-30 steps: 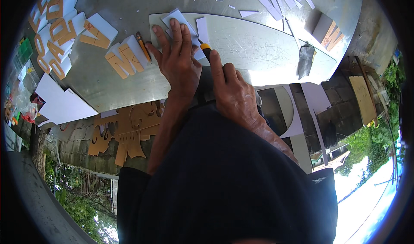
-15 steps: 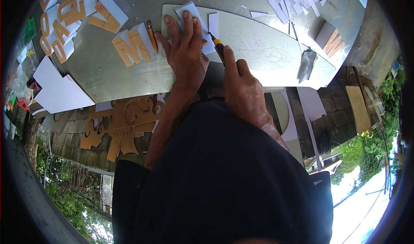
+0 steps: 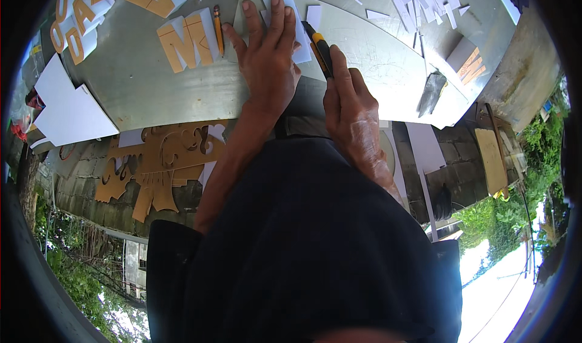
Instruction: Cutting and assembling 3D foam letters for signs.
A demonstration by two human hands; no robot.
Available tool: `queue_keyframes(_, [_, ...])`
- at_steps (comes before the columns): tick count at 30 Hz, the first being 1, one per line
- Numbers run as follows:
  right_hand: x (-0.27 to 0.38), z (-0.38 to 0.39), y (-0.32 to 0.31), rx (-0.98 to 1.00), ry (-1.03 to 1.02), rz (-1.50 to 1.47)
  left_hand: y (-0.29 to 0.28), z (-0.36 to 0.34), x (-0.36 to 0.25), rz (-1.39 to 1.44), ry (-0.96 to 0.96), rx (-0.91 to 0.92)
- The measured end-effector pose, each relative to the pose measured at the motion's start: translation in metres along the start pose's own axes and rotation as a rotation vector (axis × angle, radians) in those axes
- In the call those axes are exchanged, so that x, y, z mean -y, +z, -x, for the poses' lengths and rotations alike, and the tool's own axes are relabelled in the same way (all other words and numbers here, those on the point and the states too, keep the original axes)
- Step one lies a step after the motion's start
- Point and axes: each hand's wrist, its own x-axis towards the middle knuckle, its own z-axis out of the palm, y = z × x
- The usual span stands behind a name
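Observation:
My left hand (image 3: 270, 67) lies with fingers spread flat on a narrow white board piece (image 3: 298, 53) atop a scratched pale plate (image 3: 370, 52) on the metal table (image 3: 136, 88). My right hand (image 3: 351, 103) grips a yellow-and-black utility knife (image 3: 322, 51), its blade at the board piece's right edge. A small white strip (image 3: 313, 14) lies just beyond the blade. Left of my left hand are a wooden pencil (image 3: 218, 31) and thick white cut-out letters with tan faces (image 3: 182, 46).
More letter blocks (image 3: 85, 22) stand at upper left, white offcuts (image 3: 424, 3) at upper right. A dark scraper-like piece (image 3: 430, 94) and another block (image 3: 461, 55) lie right. A white sheet (image 3: 73, 100) overhangs the left edge; cut cardboard shapes (image 3: 151, 161) lie below the table.
The whole view has shifted, with table and hands higher in the picture. The knife stays at the board piece's right edge, and my left hand stays spread on it.

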Motion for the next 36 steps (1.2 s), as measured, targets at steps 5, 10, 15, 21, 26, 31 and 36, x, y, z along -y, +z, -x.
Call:
queue_keyframes(5, [-0.005, 0.0, 0.003, -0.02, -0.004, 0.013, 0.003, 0.0, 0.002, 0.025, 0.002, -0.025])
queue_keyframes(10, [-0.006, -0.007, 0.004, -0.076, -0.035, -0.044, 0.003, 0.0, 0.002, 0.0, -0.001, -0.012])
queue_keyframes(15, [-0.007, -0.017, 0.007, -0.071, -0.046, 0.007, 0.003, -0.001, 0.0, -0.005, 0.002, -0.012])
queue_keyframes(21, [0.0, -0.021, 0.01, -0.063, 0.002, 0.027, 0.005, 0.001, 0.004, -0.02, 0.019, -0.01])
queue_keyframes(26, [0.004, -0.02, 0.008, -0.057, 0.01, 0.03, 0.004, 0.0, 0.004, 0.002, 0.019, -0.019])
queue_keyframes(31, [0.001, -0.023, 0.009, -0.046, -0.011, 0.036, 0.003, 0.001, 0.003, -0.004, 0.026, -0.012])
queue_keyframes(36, [0.0, -0.02, 0.011, -0.065, -0.03, 0.061, 0.001, 0.0, 0.001, -0.002, 0.021, -0.007])
